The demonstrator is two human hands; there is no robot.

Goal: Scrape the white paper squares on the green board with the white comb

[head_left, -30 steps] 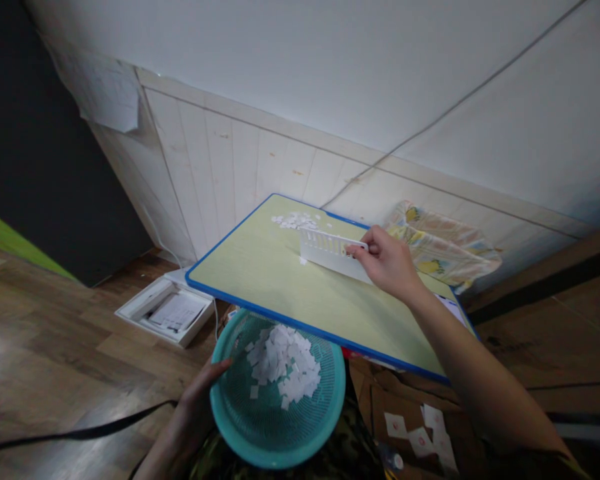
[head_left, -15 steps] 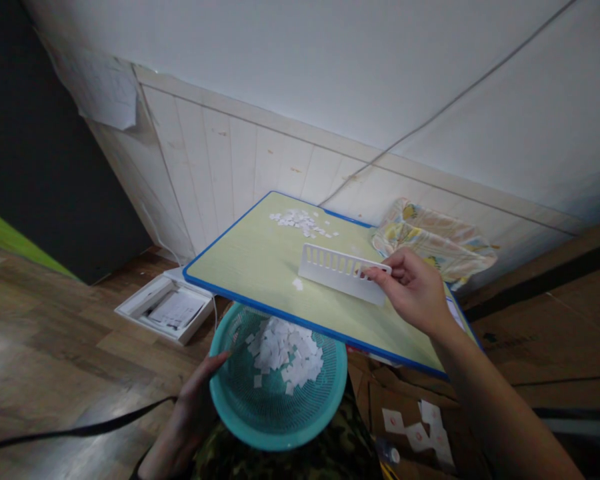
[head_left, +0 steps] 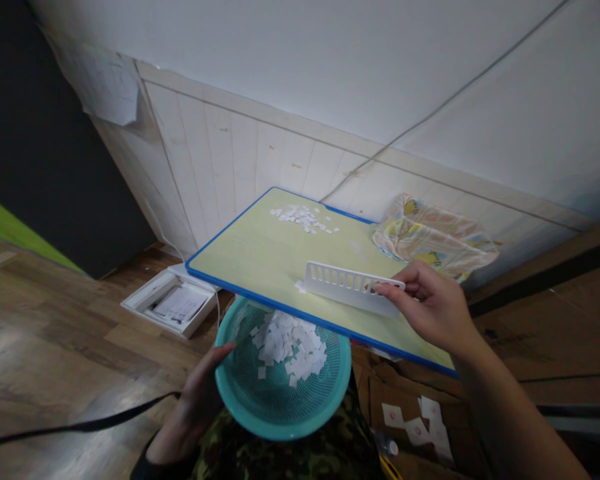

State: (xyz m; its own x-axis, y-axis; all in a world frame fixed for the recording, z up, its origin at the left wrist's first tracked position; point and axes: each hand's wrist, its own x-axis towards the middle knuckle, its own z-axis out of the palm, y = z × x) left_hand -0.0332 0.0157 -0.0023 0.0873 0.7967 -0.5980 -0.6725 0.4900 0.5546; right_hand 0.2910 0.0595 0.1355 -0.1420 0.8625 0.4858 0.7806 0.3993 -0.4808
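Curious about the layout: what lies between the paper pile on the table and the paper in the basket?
The head view shows yellowish tabletop, white scraps by the slotted strip, then the blue edge.

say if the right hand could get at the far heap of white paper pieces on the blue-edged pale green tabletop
Probably yes: nothing visible blocks the right hand from the heap, though it holds a white slotted plastic strip.

A slotted white strip [head_left: 350,297] stands edgewise near a round turquoise basket [head_left: 283,425] of white scraps [head_left: 280,339].
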